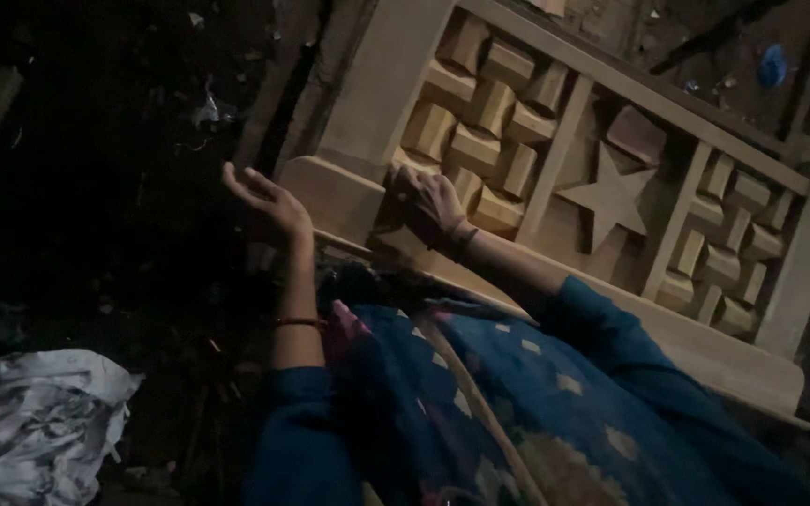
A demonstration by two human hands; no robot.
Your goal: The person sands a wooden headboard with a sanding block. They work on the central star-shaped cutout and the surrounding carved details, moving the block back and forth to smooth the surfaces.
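A pale carved wooden panel [611, 201] lies tilted across the view, with raised square blocks on both sides of a star in the middle. My right hand [435, 200] rests on the blocks at the panel's left end, fingers bent over the wood. Whether anything lies under the palm is hidden. My left hand [264, 199] hovers just left of the panel's corner post [335, 192], palm up, fingers spread, holding nothing. A thin bangle sits on each wrist. My blue patterned garment [517, 403] fills the bottom.
Dark ground with scattered debris lies to the left and behind the panel. A crumpled white and grey cloth or paper [35, 422] sits at the bottom left. A small blue object [772, 64] lies at the top right.
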